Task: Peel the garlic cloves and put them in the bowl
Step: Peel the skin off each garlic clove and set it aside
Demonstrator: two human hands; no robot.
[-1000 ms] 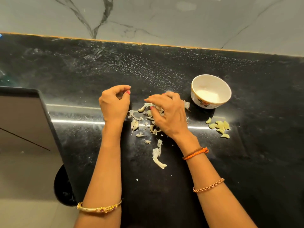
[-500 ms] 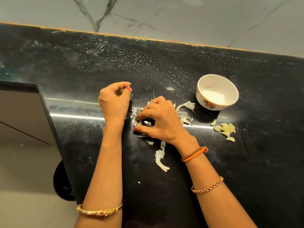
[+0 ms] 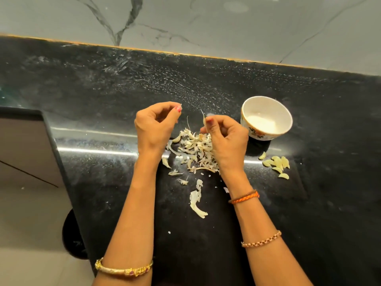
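On the black counter lies a heap of garlic skins [image 3: 193,149] between my two hands. My left hand [image 3: 154,129] is raised with curled fingers and pinches a tiny scrap of skin at its fingertips. My right hand [image 3: 224,141] pinches a small garlic piece [image 3: 204,120] with a thin skin tail sticking up. A white bowl [image 3: 247,112] with a flower pattern stands to the right; its inside looks bare. Several peeled cloves [image 3: 277,165] lie on the counter in front of the bowl.
A long strip of skin [image 3: 196,200] lies nearer to me. The counter's left edge [image 3: 59,162] drops to a grey floor. A marble wall [image 3: 206,23] runs along the back.
My right hand has lifted from the skins on the counter and now holds a garlic piece up beside the left hand. The scattered skins lie bunched in one heap.
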